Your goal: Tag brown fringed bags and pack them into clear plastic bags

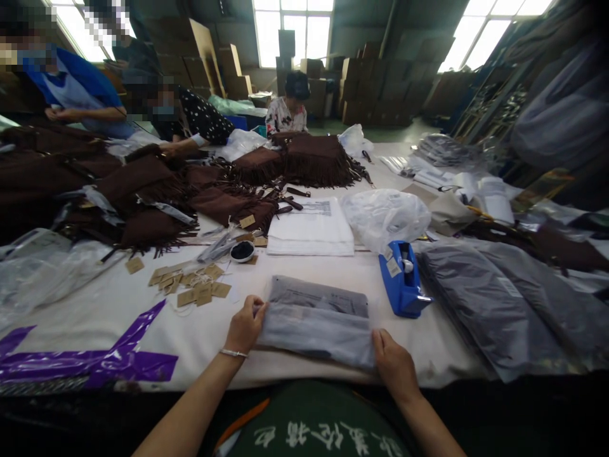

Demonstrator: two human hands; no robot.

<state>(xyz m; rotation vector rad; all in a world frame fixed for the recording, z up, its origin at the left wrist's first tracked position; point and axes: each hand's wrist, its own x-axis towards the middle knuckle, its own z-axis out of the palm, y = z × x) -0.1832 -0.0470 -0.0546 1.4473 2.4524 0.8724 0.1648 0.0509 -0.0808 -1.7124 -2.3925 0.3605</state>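
Right in front, the left hand (245, 325) pinches the left end of a grey plastic-bagged packet (316, 320), while the right hand (394, 365) presses at its far right corner, the two well apart on either side of it. The packet lies flat at the near edge of the white-covered table (118, 343), with a blue tape dispenser (401, 279) just beyond and a heap of grey bagged packets (499, 304) off to the right!

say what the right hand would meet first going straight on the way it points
The right hand meets the grey plastic bag first; its fingers seem to touch the bag's lower right edge, though depth is unclear.
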